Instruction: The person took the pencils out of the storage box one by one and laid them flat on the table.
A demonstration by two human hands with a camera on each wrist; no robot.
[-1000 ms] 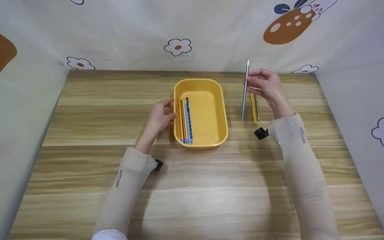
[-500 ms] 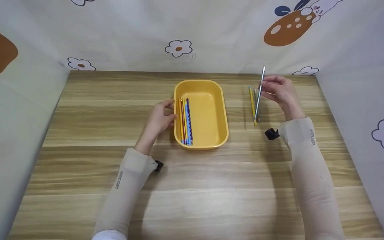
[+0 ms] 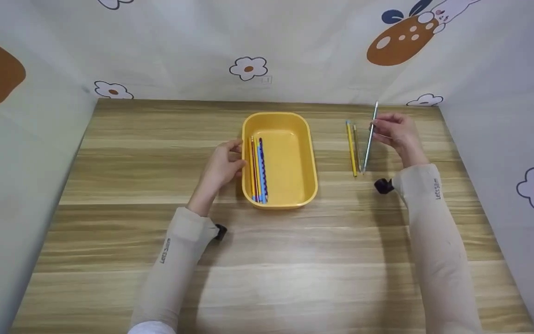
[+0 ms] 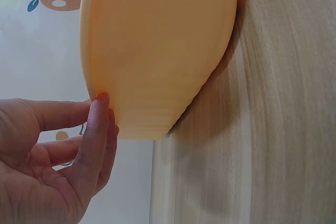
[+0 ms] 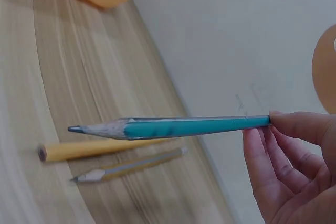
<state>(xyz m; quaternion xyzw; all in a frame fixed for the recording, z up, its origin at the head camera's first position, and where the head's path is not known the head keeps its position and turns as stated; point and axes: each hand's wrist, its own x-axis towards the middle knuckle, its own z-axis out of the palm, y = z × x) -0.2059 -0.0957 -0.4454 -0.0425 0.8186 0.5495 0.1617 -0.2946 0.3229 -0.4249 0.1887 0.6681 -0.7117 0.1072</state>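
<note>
A teal pencil (image 3: 369, 144) is pinched near its upper end by the right hand (image 3: 399, 134); the right wrist view shows its sharpened tip (image 5: 76, 129) pointing away from the fingers. Just left of it on the table lie a yellow pencil (image 3: 351, 148) with an unsharpened end and a gold-and-grey pencil (image 3: 356, 144) with a sharpened tip. The left hand (image 3: 223, 162) holds the left rim of a yellow plastic bin (image 3: 314, 162), with fingers against its outer wall (image 4: 157, 51). Several coloured pencils (image 3: 257, 171) lie side by side along the bin's left inner wall.
The wood-grain table (image 3: 267, 269) is bounded by a printed cloth (image 3: 179, 51) at the back and both sides. Small black wrist cameras (image 3: 383, 186) sit on both sleeves. The bin stands between the two hands.
My right hand has carried the teal pencil rightward and lower, passing over the two loose pencils to their right side. The left hand and the bin have stayed in place.
</note>
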